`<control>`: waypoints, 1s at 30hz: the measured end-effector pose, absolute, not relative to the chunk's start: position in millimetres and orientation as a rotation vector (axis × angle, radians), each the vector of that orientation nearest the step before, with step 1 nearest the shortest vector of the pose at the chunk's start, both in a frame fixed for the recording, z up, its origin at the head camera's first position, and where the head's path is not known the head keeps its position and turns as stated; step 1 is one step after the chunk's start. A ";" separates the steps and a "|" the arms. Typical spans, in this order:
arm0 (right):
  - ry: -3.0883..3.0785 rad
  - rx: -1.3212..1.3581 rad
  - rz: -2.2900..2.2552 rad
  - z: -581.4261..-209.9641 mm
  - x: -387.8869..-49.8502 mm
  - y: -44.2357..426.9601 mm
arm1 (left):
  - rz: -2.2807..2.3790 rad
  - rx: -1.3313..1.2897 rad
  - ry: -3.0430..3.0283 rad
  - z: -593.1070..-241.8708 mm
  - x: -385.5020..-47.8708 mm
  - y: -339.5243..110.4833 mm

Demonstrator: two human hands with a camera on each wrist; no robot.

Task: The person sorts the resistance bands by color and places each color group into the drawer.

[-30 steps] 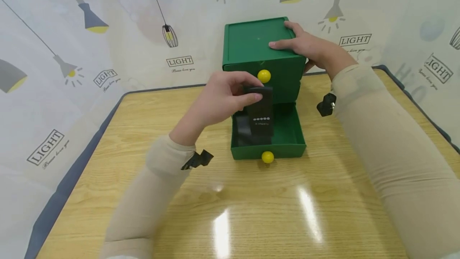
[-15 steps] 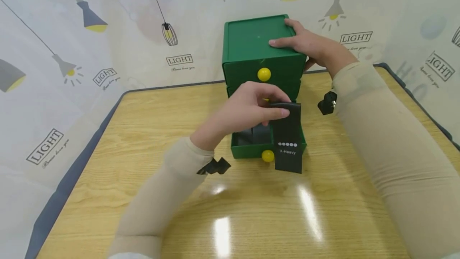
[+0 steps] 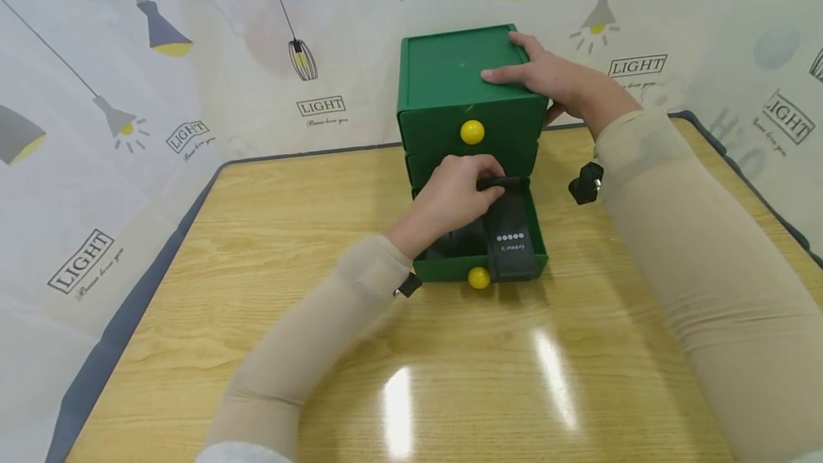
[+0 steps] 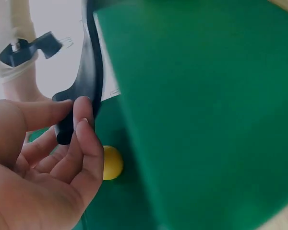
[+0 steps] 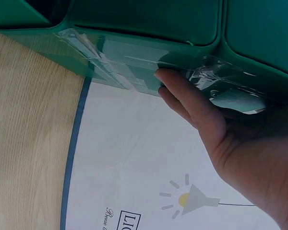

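Observation:
A black resistance band (image 3: 512, 216) marked "X-Heavy" is pinched at its upper end between the thumb and fingers of my left hand (image 3: 450, 191). The band slopes over the open bottom drawer (image 3: 444, 270), its lower part lying across the right of the drawer's front wall. In the left wrist view, the folded end of the band (image 4: 65, 127) sits between my thumb and fingertips. My right hand (image 3: 556, 84) rests on the top and right side of the green drawer cabinet (image 3: 459, 70). The right wrist view has straight fingers (image 5: 192, 98) against the cabinet's taped side.
Something dark and flat (image 3: 466, 238) lies in the left of the drawer, partly behind my hand. Yellow knobs, such as the upper knob (image 3: 472, 132), stick out from the drawer fronts. The wooden table (image 3: 289, 198) meets a lamp-patterned cloth (image 3: 244, 41) behind the cabinet.
My left hand lifted the band out of the drawer, carried it right and forward of the front wall, then moved back slightly, laying it across the wall. The right hand stays put.

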State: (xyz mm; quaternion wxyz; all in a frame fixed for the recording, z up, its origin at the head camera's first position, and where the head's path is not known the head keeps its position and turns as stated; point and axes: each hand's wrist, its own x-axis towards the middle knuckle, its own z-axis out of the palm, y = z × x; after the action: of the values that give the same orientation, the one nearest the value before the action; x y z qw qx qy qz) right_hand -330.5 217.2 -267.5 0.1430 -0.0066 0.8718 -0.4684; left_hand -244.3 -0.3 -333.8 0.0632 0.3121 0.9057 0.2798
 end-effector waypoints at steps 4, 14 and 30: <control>2.505 -0.012 -1.354 -267.0 -331.2 216.2 | 0.774 0.941 2.781 -338.1 -247.3 1.6; 2.519 -0.025 -1.354 -267.2 -331.2 217.3 | 0.681 0.966 2.825 -343.8 -248.3 6.6; 2.509 -0.012 -1.360 -267.2 -332.4 217.9 | 0.517 1.093 2.748 -350.0 -252.6 8.5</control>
State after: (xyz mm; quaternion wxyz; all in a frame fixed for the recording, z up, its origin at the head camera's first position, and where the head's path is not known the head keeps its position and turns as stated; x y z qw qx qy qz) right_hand -332.4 217.9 -267.2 0.1432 -0.0043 0.8700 -0.4717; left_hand -252.6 8.5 -350.0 0.0694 0.3633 0.9131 0.1716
